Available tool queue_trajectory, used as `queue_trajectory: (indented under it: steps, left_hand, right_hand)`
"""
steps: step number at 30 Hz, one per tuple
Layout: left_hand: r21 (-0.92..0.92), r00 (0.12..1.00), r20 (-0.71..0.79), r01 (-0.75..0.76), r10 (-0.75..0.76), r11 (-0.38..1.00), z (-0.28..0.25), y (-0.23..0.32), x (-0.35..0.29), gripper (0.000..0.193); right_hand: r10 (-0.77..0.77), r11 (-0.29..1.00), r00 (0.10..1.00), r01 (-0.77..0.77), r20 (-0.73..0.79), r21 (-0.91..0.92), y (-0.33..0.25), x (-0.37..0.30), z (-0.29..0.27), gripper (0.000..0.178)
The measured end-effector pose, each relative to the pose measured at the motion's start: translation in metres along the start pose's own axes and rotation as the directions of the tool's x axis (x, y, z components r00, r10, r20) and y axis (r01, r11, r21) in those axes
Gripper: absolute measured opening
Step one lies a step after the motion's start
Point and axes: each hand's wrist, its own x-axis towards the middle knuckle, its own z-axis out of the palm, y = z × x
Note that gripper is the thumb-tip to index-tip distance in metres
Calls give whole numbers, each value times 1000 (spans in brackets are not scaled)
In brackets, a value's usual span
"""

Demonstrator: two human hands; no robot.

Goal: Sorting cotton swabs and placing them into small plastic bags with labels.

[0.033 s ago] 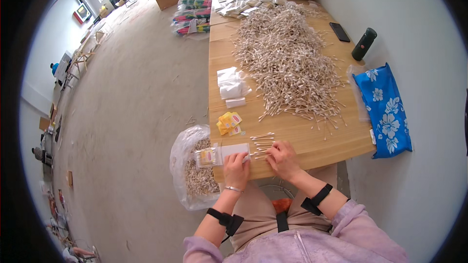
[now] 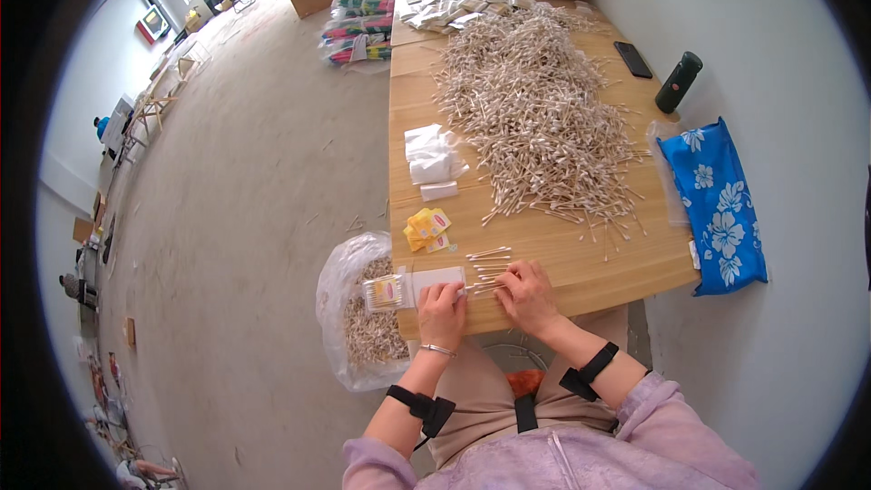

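Note:
My left hand [image 2: 441, 311] is at the table's near left edge, fingers curled on the right end of a whitish plastic bag [image 2: 434, 279]. Adjoining that bag on the left is a clear pack of cotton swabs [image 2: 385, 292] with a yellow label card, jutting past the table edge. Just to the right, my right hand [image 2: 529, 298] has its fingertips pinched together at the ends of a few cotton swabs [image 2: 486, 287]; its fingers partly hide them. More loose swabs [image 2: 490, 256] lie roughly parallel beyond both hands.
A large heap of cotton swabs [image 2: 544, 109] covers the table's middle. Yellow cards [image 2: 426, 229] and white plastic bags [image 2: 430, 156] lie on the left. A phone [image 2: 632, 60], dark green bottle [image 2: 678, 82] and blue flowered pack [image 2: 721, 209] line the right. A swab-filled bag [image 2: 340, 308] stands below left.

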Motion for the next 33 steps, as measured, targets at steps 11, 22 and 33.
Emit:
queue_trajectory:
  steps: [11, 22, 33]
  left_hand:
    - [-40, 1000, -23, 6, -7, 999, 15, -16, 18, 9]
    - [-358, 973, 86, 233, -216, 904, -3, -5, 7, 10]
    - [-734, 909, 203, 387, -363, 558, -25, 15, 4, 11]
  right_hand:
    - [-21, 999, 1000, 20, 13, 26, 7, -2, 7, 9]
    - [-25, 998, 992, 33, -125, 56, -18, 19, -11, 14]
    - [-15, 887, 993, -40, 115, 461, -36, 18, -7, 7]
